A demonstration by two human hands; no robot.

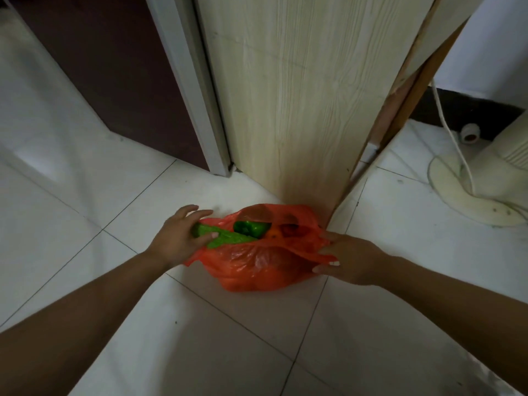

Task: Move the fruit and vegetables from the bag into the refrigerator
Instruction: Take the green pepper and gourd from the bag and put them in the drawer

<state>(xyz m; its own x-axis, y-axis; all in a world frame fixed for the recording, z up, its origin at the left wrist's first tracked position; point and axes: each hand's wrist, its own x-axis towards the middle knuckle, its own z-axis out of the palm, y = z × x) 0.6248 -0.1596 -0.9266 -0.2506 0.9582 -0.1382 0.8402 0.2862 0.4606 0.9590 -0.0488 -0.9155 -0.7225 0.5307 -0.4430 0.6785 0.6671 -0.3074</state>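
- You're looking down at a floor (pixel 85 252) of glossy white tiles with thin dark grout lines.
- An orange plastic bag (pixel 257 267) sits on it mid-floor, touching the foot of a pale wooden panel (pixel 300 124) standing upright behind.
- Toward the right edge rests a cream fan base (pixel 468 201), with a white cord (pixel 454 144) trailing onto it.
- A small round white object (pixel 470 134) lies by the far right wall.

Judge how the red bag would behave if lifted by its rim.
Likely floppy: the bag is thin crinkled film, sagging where the right hand holds its rim. Probably bottom-heavy, since its lower half bulges. The pepper could roll inside.
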